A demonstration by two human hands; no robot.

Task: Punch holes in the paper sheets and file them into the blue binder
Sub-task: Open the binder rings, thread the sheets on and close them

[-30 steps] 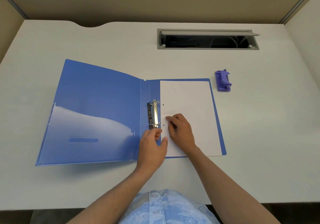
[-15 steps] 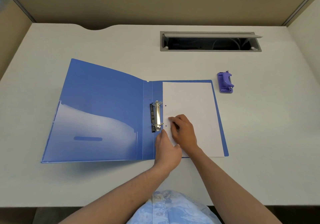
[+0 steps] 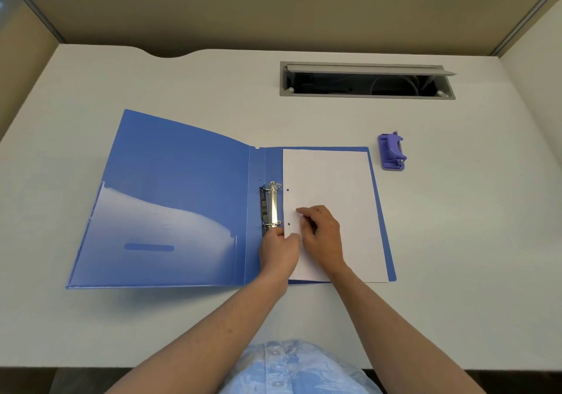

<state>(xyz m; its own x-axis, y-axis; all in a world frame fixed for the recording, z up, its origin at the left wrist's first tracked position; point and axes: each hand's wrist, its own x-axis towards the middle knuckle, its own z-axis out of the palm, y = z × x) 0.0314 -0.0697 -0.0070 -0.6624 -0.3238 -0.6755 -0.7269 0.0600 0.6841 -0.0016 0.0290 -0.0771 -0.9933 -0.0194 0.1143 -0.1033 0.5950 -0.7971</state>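
Note:
The blue binder lies open on the white desk. Its metal ring mechanism sits on the spine. A white paper sheet with two punched holes near its left edge lies on the binder's right cover, just right of the rings. My left hand pinches the sheet's left edge beside the lower end of the ring mechanism. My right hand presses flat on the sheet with fingers curled, close to the lower hole. The purple hole punch stands on the desk to the right of the binder.
An open cable tray slot is set into the desk at the back right. Beige partition walls enclose the desk at the back and both sides. The desk's front edge runs just above my light blue shirt.
My left hand shifted from the bottom of the ring mechanism to the sheet's left edge. The right hand stayed on the sheet. The camera view moved slightly.

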